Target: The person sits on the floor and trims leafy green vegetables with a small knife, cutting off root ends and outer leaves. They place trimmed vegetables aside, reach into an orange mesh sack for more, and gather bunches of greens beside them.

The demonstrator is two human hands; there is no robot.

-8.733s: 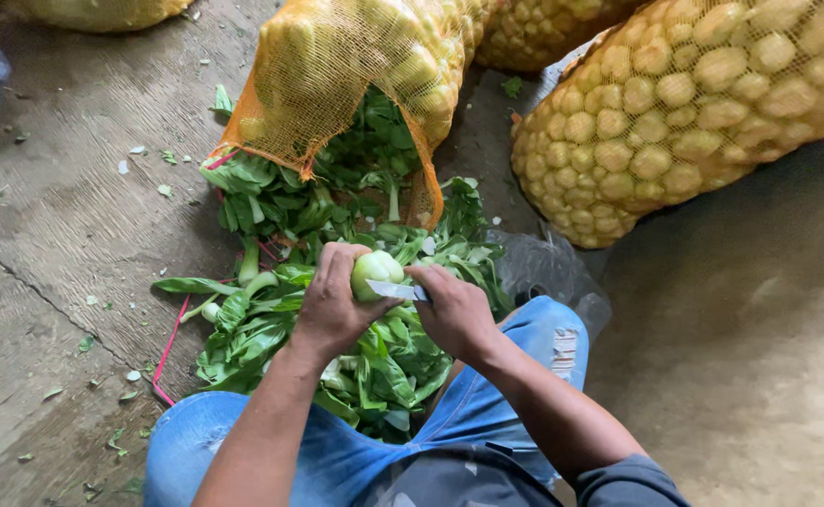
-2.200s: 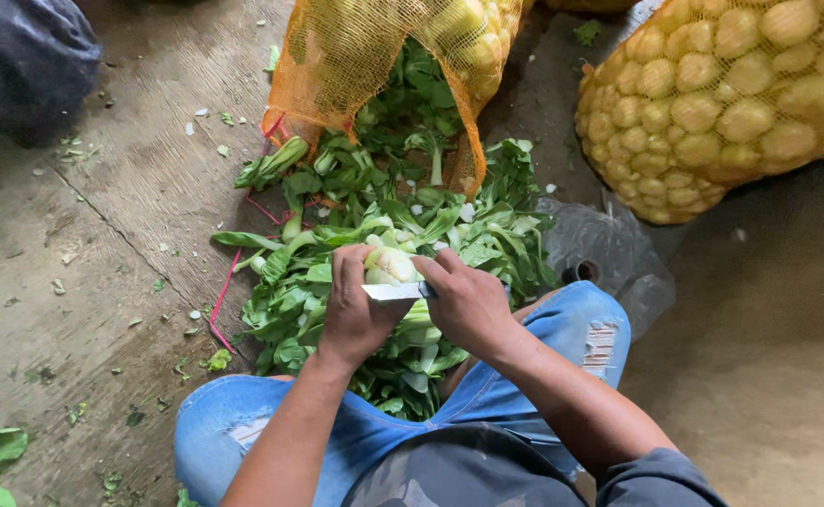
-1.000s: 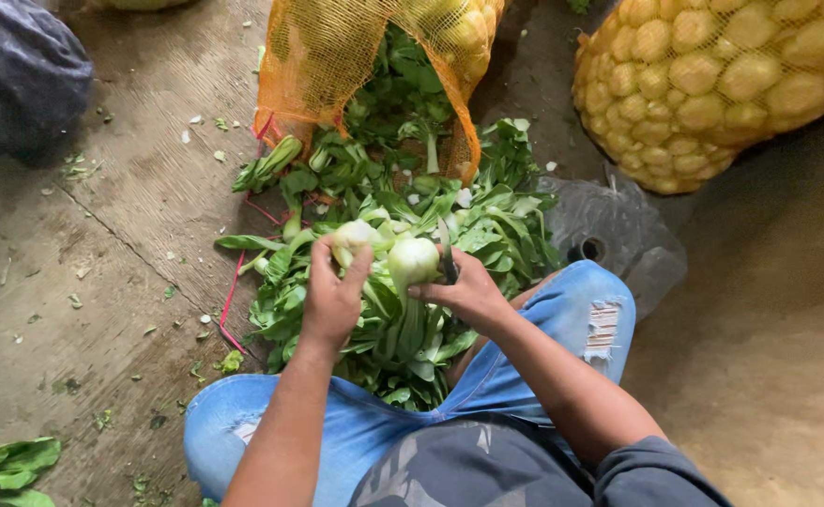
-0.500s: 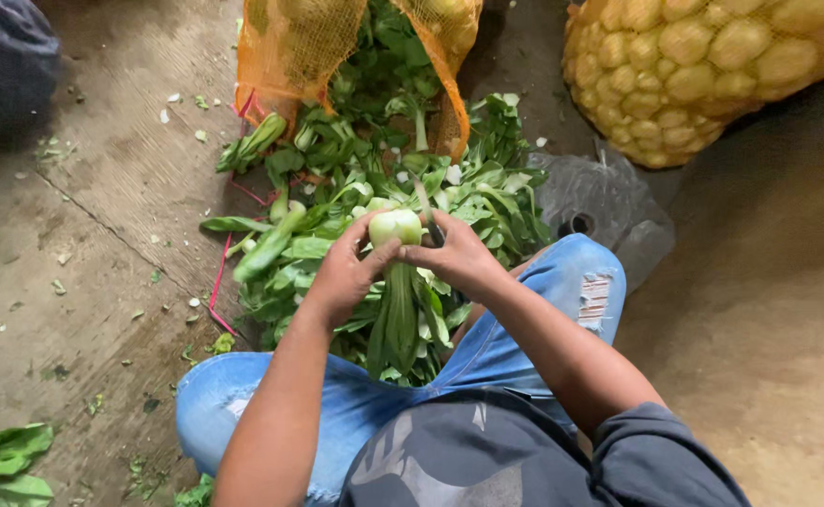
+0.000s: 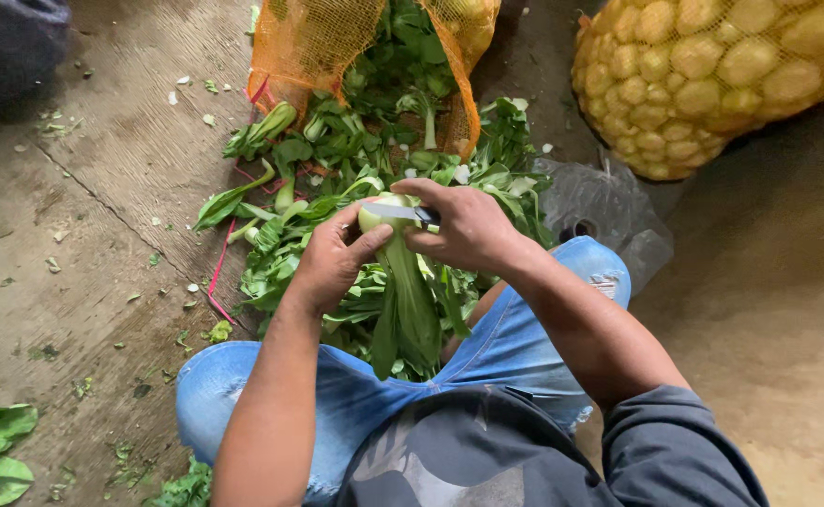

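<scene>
Pale green bok choy (image 5: 403,282) held base-up, knife (image 5: 403,212) blade across its base.

We see a smooth, waxy pale-green vegetable (image 5: 386,214) meeting a shiny metal knife blade (image 5: 395,212), glossy leaves (image 5: 356,160) spilling from coarse orange plastic netting (image 5: 309,42), faded denim jeans (image 5: 243,394), and rough matt concrete floor (image 5: 83,235).

The right hand (image 5: 468,230) covers the knife's handle, so only the blade (image 5: 395,212) shows. The left hand (image 5: 332,263) hides part of the pale vegetable bulb (image 5: 379,218). Past the hands, the orange net bag (image 5: 309,42) and the yellow sack (image 5: 712,66) run off the top edge.
</scene>
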